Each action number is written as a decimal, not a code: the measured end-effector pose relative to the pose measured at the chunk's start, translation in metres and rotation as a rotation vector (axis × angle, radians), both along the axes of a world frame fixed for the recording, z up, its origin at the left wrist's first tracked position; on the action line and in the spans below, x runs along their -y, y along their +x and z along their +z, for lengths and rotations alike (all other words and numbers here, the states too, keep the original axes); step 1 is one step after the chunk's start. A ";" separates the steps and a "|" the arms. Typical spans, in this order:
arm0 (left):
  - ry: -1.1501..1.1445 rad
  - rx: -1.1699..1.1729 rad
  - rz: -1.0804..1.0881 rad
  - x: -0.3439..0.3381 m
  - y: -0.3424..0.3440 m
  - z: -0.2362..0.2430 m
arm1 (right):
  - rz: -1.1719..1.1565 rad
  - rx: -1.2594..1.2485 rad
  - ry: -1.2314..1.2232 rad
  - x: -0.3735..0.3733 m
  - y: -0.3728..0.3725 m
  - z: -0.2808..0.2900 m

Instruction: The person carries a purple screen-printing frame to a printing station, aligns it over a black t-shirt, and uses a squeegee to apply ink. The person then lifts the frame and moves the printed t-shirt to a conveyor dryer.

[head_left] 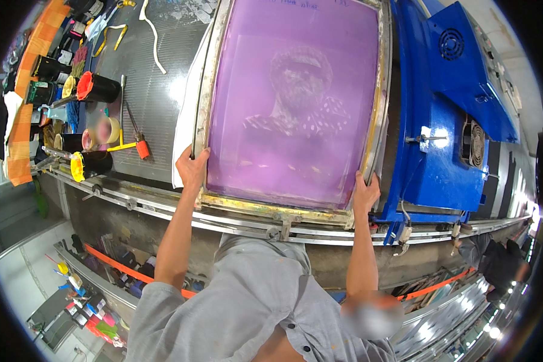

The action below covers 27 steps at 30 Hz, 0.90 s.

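Note:
A purple mesh screen (289, 163) with a pale figure on it fills the middle, in a worn metal frame (271, 208) stained yellow. My left hand (192, 169) grips the frame's left side near its lower corner, thumb on top. My right hand (366, 190) holds the right side at a similar height, fingers wrapped round the edge. A white sheet (187, 108) shows beneath the screen's left side.
Ink tubs (96, 87), tape rolls (102, 131) and an orange-handled tool (142, 149) lie at left. A blue machine (428, 175) stands at right. A metal rail (133, 205) runs along the front edge. Another person in dark clothing (495, 265) is at the lower right.

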<state>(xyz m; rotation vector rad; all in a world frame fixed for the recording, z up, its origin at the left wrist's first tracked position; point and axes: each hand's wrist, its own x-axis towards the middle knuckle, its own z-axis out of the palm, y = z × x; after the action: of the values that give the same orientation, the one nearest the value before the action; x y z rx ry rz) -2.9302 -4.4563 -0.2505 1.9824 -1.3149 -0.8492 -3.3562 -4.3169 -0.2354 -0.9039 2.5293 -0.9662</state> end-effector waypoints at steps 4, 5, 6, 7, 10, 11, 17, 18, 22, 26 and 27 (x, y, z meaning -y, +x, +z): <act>-0.248 0.238 -0.034 -0.002 0.007 -0.014 | 0.043 -0.052 -0.008 0.002 0.003 -0.003; -0.284 0.267 -0.029 -0.003 0.007 -0.017 | 0.045 -0.068 -0.006 0.001 0.004 -0.006; -0.267 0.292 -0.031 -0.001 0.004 -0.017 | 0.045 -0.087 -0.009 0.001 0.002 -0.009; -0.251 0.316 -0.033 -0.002 0.002 -0.016 | 0.044 -0.106 -0.013 0.000 -0.001 -0.013; -0.190 0.350 -0.027 -0.001 -0.004 -0.016 | 0.107 -0.241 0.056 -0.008 -0.005 -0.028; -0.168 0.355 -0.022 -0.001 -0.006 -0.014 | 0.123 -0.293 0.079 -0.008 -0.005 -0.029; -0.131 0.371 -0.040 -0.006 -0.010 -0.017 | 0.109 -0.309 0.179 -0.003 0.001 -0.036; -0.132 0.365 -0.044 -0.006 -0.011 -0.014 | 0.041 -0.234 0.142 0.000 0.006 -0.024; -0.080 0.447 -0.021 0.000 -0.021 -0.010 | 0.147 -0.346 0.163 -0.005 -0.008 -0.039; -0.153 0.696 -0.196 0.001 -0.039 0.004 | 0.013 -0.257 0.158 0.003 -0.004 -0.032; -0.174 0.753 -0.256 0.000 -0.046 0.008 | -0.014 -0.289 0.176 -0.002 -0.008 -0.034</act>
<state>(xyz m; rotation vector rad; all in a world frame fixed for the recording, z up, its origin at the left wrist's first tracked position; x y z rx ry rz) -2.9766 -4.4565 -0.2421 2.0949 -2.0067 -0.0472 -3.3638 -4.3153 -0.2695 -1.0372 2.8079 -0.6408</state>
